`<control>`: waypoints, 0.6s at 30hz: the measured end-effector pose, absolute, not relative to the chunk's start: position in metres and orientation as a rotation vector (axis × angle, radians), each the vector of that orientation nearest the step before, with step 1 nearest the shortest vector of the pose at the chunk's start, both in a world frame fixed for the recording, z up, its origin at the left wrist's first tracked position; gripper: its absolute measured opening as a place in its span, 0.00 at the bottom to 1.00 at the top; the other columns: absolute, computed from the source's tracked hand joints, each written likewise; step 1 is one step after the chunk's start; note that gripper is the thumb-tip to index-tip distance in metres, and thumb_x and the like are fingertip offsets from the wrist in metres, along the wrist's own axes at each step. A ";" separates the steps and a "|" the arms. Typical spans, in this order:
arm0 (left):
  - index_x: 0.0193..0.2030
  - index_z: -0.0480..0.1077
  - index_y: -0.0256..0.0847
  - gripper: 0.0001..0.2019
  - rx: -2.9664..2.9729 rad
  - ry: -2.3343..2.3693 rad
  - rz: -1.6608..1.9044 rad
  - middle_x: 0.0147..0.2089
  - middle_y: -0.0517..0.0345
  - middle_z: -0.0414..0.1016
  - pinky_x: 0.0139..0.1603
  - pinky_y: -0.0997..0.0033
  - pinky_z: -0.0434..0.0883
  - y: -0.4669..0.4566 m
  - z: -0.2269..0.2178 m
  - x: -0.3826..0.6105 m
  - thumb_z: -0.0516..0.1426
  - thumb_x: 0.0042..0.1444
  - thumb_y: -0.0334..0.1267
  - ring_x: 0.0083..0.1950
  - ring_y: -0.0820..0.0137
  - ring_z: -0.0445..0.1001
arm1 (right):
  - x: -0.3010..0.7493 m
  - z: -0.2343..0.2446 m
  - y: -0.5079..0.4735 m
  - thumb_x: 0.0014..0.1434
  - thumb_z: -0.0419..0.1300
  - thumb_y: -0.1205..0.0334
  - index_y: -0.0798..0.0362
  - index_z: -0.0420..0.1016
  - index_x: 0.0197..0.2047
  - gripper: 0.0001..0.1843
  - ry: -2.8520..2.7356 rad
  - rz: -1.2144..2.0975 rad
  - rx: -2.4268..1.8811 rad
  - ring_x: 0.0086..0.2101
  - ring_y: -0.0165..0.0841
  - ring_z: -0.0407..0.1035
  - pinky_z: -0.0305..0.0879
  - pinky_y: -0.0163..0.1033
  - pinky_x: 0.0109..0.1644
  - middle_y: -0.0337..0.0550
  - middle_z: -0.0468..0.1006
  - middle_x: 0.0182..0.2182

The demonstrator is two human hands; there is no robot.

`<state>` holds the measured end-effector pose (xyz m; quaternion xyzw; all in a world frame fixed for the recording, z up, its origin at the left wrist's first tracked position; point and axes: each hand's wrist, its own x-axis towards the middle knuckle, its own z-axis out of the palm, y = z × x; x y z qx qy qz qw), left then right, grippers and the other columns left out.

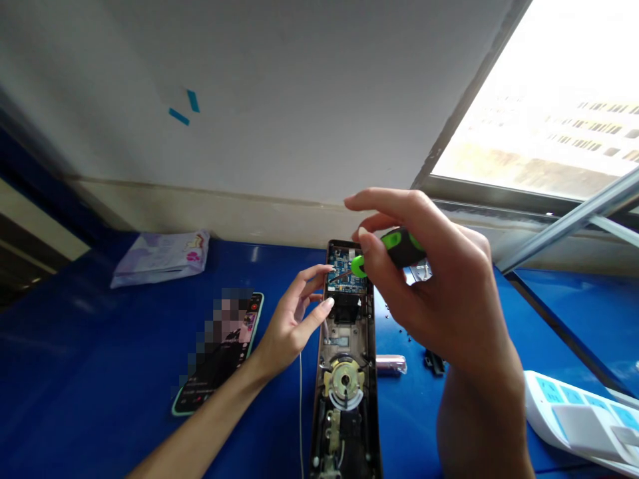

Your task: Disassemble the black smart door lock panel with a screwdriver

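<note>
A long, narrow housing (pixel 341 332), which looks like an opened electronic door lock, lies lengthwise in front of me. Near its far end sits a blue circuit board (pixel 344 286), and a round metal part (pixel 345 379) is lower down. My left hand (pixel 294 319) holds the housing's left edge, thumb and fingertips beside the board. Gripped in my right hand (pixel 434 279) is a black-and-green screwdriver (pixel 399 247), tilted so that its shaft points down-left onto the board. I cannot see clearly whether the tip sits on a screw.
A phone (pixel 224 359) lies on the blue table (pixel 100 372) to the left, with a wipes-like packet (pixel 162 256) behind. Several tiny screws, a pinkish cylinder (pixel 391 365) and a black part (pixel 434 362) lie right of the housing. A white power strip (pixel 574 412) is far right.
</note>
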<state>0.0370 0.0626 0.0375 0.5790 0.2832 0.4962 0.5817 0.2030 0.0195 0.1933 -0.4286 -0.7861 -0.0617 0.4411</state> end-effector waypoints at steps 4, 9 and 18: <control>0.64 0.69 0.46 0.22 1.371 0.683 1.168 0.65 0.47 0.78 0.63 0.58 0.70 0.063 0.040 0.036 0.64 0.65 0.46 0.68 0.52 0.74 | 0.202 0.195 0.016 0.63 0.57 0.76 0.48 0.74 0.58 0.22 -1.968 -0.081 -1.076 0.39 0.32 0.77 0.75 0.39 0.42 0.42 0.82 0.45; 0.65 0.68 0.45 0.23 1.368 0.676 1.164 0.69 0.45 0.74 0.66 0.55 0.69 0.064 0.035 0.037 0.63 0.66 0.45 0.71 0.51 0.71 | 0.199 0.192 0.020 0.68 0.65 0.64 0.49 0.79 0.41 0.01 -1.924 -0.233 -1.109 0.24 0.29 0.66 0.65 0.39 0.28 0.37 0.79 0.28; 0.64 0.69 0.46 0.23 1.386 0.698 1.169 0.68 0.48 0.75 0.64 0.60 0.70 0.063 0.039 0.037 0.64 0.65 0.47 0.69 0.54 0.74 | 0.202 0.197 0.015 0.64 0.57 0.74 0.46 0.74 0.61 0.25 -1.983 -0.117 -1.105 0.40 0.34 0.78 0.77 0.41 0.44 0.42 0.83 0.47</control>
